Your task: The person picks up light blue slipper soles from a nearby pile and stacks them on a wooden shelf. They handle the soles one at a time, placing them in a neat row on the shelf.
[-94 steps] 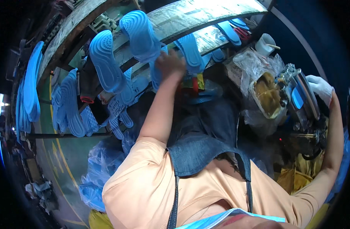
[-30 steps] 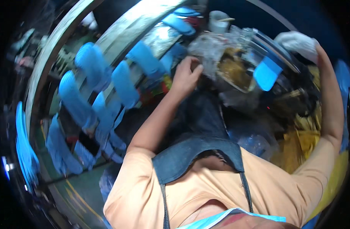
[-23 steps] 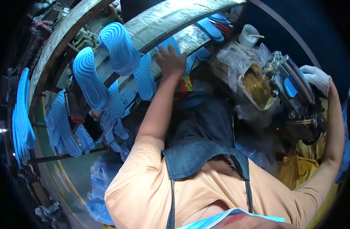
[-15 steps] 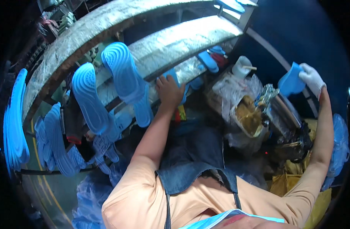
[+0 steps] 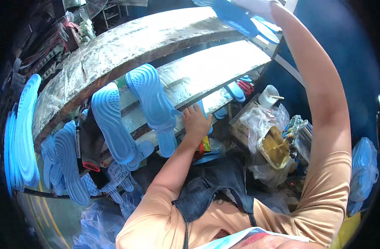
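Note:
High at the top edge, my right hand [image 5: 258, 6], in a white glove, grips a blue insole [image 5: 235, 20] by its side. Part of that hand is cut off by the picture's edge. Beneath it another blue insole [image 5: 266, 32] lies at the upper bench's right end. My bare left hand [image 5: 197, 123] is at the lower bench's front edge, fingers bent round a narrow blue insole whose far end [image 5: 200, 108] shows past the fingers. Just left of it, a ridged blue insole [image 5: 147, 89] overhangs the bench, with a second one [image 5: 111, 120] beside it.
Two long, worn benches, an upper one [image 5: 115, 39] and a lower one [image 5: 215, 58], cross ahead. More insoles [image 5: 28, 128] stand at far left. A white cup [image 5: 269, 95] with a stick and plastic bags [image 5: 260, 128] sit right of centre. Wrapped blue pieces [image 5: 363, 166] lie at far right.
My right hand has swung up and left with the insole, from the right side to above the upper bench's end. My left hand keeps its place at the insole; the whole view has shifted.

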Demonstrator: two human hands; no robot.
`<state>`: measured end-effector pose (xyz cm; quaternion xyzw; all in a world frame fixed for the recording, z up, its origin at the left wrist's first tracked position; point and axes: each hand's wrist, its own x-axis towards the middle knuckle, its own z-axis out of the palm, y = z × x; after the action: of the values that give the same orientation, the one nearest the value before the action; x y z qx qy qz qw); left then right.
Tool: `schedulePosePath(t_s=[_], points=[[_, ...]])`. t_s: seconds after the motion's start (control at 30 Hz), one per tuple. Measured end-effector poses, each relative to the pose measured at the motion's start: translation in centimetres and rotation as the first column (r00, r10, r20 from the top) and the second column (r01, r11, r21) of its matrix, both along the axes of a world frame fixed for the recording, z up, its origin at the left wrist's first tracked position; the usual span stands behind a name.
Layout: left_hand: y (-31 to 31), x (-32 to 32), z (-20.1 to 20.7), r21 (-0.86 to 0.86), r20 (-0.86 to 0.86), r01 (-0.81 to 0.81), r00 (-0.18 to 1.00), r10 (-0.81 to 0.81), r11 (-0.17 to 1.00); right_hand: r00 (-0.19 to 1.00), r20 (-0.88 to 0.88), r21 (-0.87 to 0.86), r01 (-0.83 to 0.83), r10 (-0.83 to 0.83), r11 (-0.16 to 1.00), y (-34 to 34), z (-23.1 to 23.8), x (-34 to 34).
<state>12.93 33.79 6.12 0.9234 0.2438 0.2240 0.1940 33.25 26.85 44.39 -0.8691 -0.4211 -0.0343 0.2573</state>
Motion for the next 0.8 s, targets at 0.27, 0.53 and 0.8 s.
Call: schedulePosePath(t_s=[0.27,0.53,0.8], points=[[1.4,0.8,-2.1,0.214,-0.02,0.077,0.997,-0.074,0.974,0.902,0.431,-0.241,0.106,0.009,0.965,2.3,1.0,0.4],[-0.2,-4.6,5.9,-0.581,0.288,0.486,0.873,-0.393,0.653,0.704,0.693,-0.225,0.006,0.156,0.974,-11.2,3.8,-10.0],[-15.9,-8.0,11.4,-0.454,0.724,0.101,0.621,-0.301,-0.885,0.907,0.421,-0.45,0.185,0.025,0.873,-28.7,-1.9,-12.8]])
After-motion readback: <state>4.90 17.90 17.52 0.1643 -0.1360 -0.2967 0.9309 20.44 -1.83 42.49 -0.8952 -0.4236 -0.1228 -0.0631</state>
